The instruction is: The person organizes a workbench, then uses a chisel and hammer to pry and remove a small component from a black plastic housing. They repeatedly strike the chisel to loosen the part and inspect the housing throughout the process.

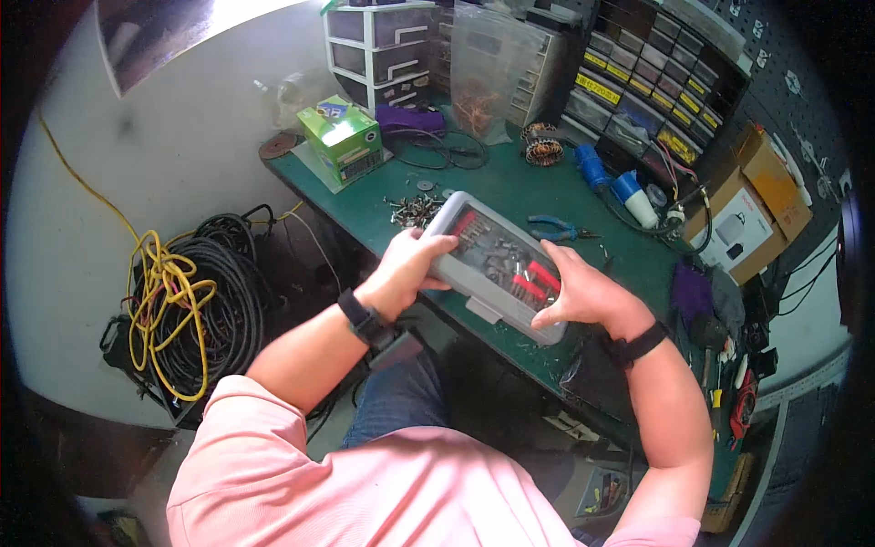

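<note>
A closed grey plastic case with a clear lid (499,255) is held between both hands over the front edge of the green bench. Red pieces and small metal parts show through the lid. My left hand (412,264) grips the case's left end. My right hand (588,296) grips its right end, thumb along the front corner. A loose pile of screws (410,210) lies behind the case's left end. Blue-handled pliers (561,229) lie just beyond its right end.
The green bench (365,210) bears a green box (339,137), blue plugs (629,191) and cables. Drawer units (374,50) and an organiser (647,82) stand behind. A cardboard box (752,210) is at right. Coiled cables (210,301) sit beside the bench at left.
</note>
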`<state>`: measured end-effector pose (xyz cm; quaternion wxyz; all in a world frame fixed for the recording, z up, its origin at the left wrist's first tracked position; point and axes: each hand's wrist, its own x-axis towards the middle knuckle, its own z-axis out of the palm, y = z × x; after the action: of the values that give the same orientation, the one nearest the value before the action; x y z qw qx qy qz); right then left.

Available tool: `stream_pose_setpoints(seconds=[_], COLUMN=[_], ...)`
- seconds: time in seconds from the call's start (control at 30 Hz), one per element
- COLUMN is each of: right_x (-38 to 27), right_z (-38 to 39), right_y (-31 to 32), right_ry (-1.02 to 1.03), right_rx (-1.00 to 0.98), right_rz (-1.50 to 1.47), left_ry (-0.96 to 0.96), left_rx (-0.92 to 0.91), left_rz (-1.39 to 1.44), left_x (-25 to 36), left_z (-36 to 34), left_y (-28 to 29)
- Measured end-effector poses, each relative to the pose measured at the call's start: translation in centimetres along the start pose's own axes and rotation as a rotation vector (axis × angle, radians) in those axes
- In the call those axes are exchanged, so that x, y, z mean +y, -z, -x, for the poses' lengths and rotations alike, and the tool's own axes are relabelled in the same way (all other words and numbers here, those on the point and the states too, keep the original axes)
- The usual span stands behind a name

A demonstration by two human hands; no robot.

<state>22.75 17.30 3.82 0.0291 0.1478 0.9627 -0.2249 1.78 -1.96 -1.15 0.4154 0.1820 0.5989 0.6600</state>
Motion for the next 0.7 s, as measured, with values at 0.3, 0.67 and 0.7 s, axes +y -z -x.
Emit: stream_pose_setpoints(seconds=[0.3, 0.67, 0.7], right_x=[-3.6, -13.1, -13.4], right_z=[2.1, 8.7, 9.0], right_y=[0.3, -6.7, -7.5], right_ry=[-0.264, -0.194, -0.225], right_rx=[0.606, 0.419, 0.459], right_rz=[-0.511, -1.792, -1.807], left_ry=[-0.155, -0.171, -0.158], left_rx=[0.116, -0.098, -0.130], left_rz=[0.338, 0.221, 0.172], left_x=[1.1, 4.9, 4.7], left_z=[5.6, 7.7, 7.7], left_y=[3.0, 4.9, 5.0])
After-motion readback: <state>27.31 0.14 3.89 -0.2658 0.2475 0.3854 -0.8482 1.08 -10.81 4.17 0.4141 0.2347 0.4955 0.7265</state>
